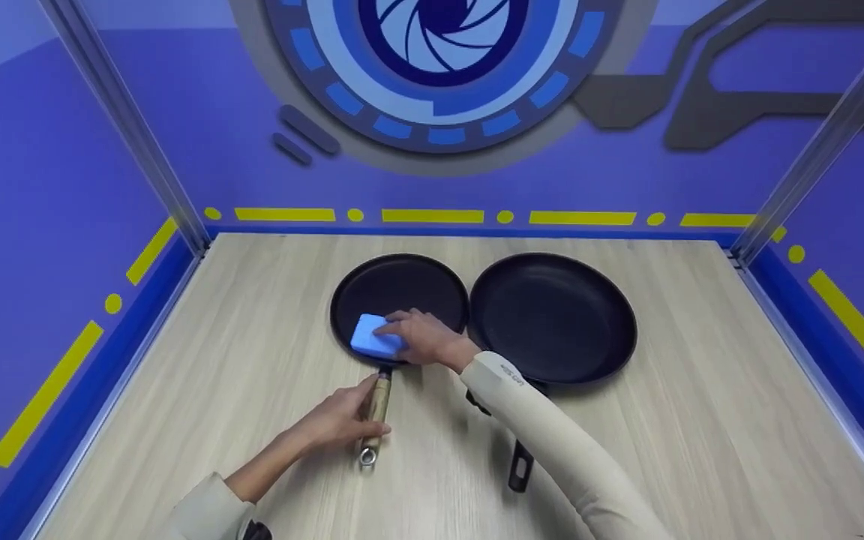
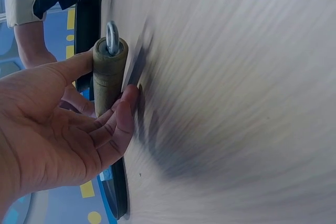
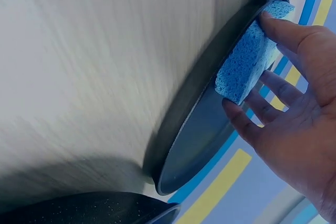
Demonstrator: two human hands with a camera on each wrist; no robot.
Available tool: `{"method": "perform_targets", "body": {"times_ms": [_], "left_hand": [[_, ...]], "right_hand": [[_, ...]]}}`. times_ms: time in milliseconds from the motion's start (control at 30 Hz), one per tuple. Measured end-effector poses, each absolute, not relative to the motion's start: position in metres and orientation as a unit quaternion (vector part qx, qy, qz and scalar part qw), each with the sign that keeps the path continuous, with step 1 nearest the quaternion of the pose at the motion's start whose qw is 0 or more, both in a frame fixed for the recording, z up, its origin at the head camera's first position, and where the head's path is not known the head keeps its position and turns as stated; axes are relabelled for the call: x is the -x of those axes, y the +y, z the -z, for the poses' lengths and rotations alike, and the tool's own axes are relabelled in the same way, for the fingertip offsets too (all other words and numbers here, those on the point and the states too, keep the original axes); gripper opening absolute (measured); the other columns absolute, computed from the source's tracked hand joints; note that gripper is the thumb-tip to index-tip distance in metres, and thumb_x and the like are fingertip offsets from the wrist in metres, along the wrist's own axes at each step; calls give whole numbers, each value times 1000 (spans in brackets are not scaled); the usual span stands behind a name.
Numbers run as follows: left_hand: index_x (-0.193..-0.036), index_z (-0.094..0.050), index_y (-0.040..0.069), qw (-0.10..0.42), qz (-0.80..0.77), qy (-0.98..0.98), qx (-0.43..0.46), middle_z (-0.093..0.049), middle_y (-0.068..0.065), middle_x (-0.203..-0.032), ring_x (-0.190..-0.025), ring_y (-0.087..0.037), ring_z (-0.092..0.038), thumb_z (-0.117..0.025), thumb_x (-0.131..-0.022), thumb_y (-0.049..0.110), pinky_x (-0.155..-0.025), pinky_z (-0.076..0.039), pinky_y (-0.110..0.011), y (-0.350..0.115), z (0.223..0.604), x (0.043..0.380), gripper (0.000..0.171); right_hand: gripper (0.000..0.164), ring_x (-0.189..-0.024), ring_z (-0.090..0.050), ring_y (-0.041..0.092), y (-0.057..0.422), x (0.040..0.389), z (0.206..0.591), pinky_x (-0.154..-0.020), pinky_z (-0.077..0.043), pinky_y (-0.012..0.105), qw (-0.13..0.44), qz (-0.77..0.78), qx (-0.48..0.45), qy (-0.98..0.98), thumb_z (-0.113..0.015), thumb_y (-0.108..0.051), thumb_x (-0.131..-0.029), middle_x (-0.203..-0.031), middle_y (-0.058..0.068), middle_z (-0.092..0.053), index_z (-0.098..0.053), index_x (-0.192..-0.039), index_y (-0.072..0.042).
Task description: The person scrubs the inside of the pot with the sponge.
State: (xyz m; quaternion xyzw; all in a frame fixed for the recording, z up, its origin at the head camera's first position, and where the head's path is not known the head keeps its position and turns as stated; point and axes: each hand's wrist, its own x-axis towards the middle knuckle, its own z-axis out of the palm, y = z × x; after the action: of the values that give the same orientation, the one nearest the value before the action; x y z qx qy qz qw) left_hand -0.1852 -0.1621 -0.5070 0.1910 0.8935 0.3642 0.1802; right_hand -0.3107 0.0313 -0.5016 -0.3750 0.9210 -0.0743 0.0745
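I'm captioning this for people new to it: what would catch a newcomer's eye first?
Probably the bright blue sponge, held by the right hand at the near edge of the dark, shallow pan, whose handle the left hand grips. Next, the larger dark pan just to its right, and the big round emblem on the back wall.

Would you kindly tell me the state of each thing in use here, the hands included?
Blue rectangular sponge: held at the flat pan's handle-side edge; wet or dry, cannot tell.
Flat round black pan: face up.
Tan cylindrical handle with metal ring: gripped.
Deeper round black pan: face up, no hand on it.
Left hand: grips the tan handle.
Right hand: holds the sponge.
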Motion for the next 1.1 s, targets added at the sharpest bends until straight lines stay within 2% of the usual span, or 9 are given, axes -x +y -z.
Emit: {"method": "perform_targets", "body": {"times_ms": [200,400,533,633,767,833,1000,1100], "left_hand": [[-156,-29,-6,178,-367,892,-193,-67,-14,-103,-89,-21,-57,-79,-90,26,-78,-48,-40,-163,505,191,88],[-158,-26,-4,196,-375,888,-183,-66,-13,-105,-90,-20,-57,-78,-91,28,-78,-48,-37,-162,510,196,90],[-158,-25,-4,204,-377,886,-176,-66,-16,-113,-95,-22,-58,-77,-92,29,-83,-49,-41,-161,508,195,90],[-158,-25,-5,206,-373,887,-176,-63,-22,-124,-104,-25,-58,-76,-93,29,-92,-50,-47,-161,506,194,90],[-158,-25,-4,207,-376,885,-178,-58,-27,-137,-119,-33,-57,-76,-93,31,-105,-45,-59,-164,508,193,90],[-158,-25,-2,204,-382,883,-183,-56,-29,-139,-123,-37,-57,-76,-93,34,-107,-41,-64,-166,514,194,91],[-161,-21,5,189,-370,887,-200,-54,-28,-143,-124,-34,-58,-71,-93,51,-106,-44,-62,-173,540,200,96],[-160,-20,5,192,-375,882,-214,-56,-28,-138,-118,-31,-59,-70,-93,52,-101,-48,-56,-176,547,200,96]], "right_hand": [[50,-136,-52,36,28,319,503,-111,-48,51,65,89,380,919,-73,-25,-96,-153,10,-52,-59,-144,-24],[52,-136,-51,33,25,325,505,-113,-46,51,69,99,369,922,-73,-31,-96,-153,9,-51,-58,-145,-25],[52,-137,-49,32,20,329,508,-116,-42,52,80,111,356,924,-72,-32,-97,-153,8,-50,-57,-146,-26],[52,-138,-48,31,15,334,509,-118,-41,53,82,120,347,927,-72,-33,-97,-154,7,-49,-56,-146,-27],[52,-140,-47,32,5,340,508,-118,-40,54,79,118,339,930,-71,-33,-98,-154,7,-48,-55,-147,-27],[52,-140,-46,32,0,344,507,-119,-39,55,79,111,336,932,-70,-32,-98,-154,7,-47,-55,-148,-27],[50,-141,-45,31,-10,354,506,-119,-39,55,74,85,335,936,-68,-31,-99,-156,6,-47,-54,-148,-27],[50,-142,-44,31,-15,359,508,-119,-39,53,70,68,334,938,-66,-31,-101,-157,6,-45,-52,-149,-28]]}}
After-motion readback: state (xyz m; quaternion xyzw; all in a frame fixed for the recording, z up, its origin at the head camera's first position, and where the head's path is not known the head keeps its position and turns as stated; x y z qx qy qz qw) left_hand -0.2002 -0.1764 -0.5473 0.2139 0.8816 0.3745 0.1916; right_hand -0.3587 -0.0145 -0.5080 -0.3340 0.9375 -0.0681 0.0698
